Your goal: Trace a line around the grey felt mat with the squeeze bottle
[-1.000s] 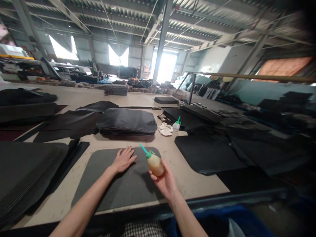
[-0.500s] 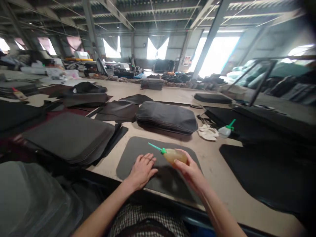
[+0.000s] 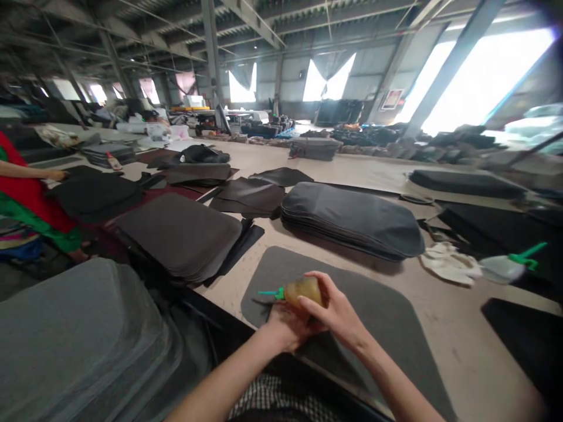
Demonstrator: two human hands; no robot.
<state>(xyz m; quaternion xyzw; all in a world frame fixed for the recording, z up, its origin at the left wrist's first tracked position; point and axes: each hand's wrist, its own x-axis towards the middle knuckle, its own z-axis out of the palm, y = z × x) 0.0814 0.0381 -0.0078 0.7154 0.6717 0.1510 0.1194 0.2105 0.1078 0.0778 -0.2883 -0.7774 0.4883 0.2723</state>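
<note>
My right hand (image 3: 338,310) is wrapped round a squeeze bottle (image 3: 303,291) of yellowish liquid, tilted on its side with its green nozzle pointing left. My left hand (image 3: 288,325) lies low over a grey sheet (image 3: 378,299) with rounded corners, just under the bottle. Its fingers are partly covered by the bottle and my right hand, but the hand looks flat, with the thumb apart. The sheet lies flat on the pale tabletop, its near edge along the table edge. A thin dark shadow falls on it below the nozzle.
Stacks of dark sheets stand behind (image 3: 352,220), to the left (image 3: 180,234) and at my near left (image 3: 74,328). On the right are a white cloth (image 3: 451,264) and a white bottle (image 3: 504,268) with a green nozzle. A person in a red sleeve (image 3: 21,187) works at far left.
The view has swung right, so things appear shifted left and the person at left came into view. The bottle has come down and back over my left hand, its nozzle now nearly level.
</note>
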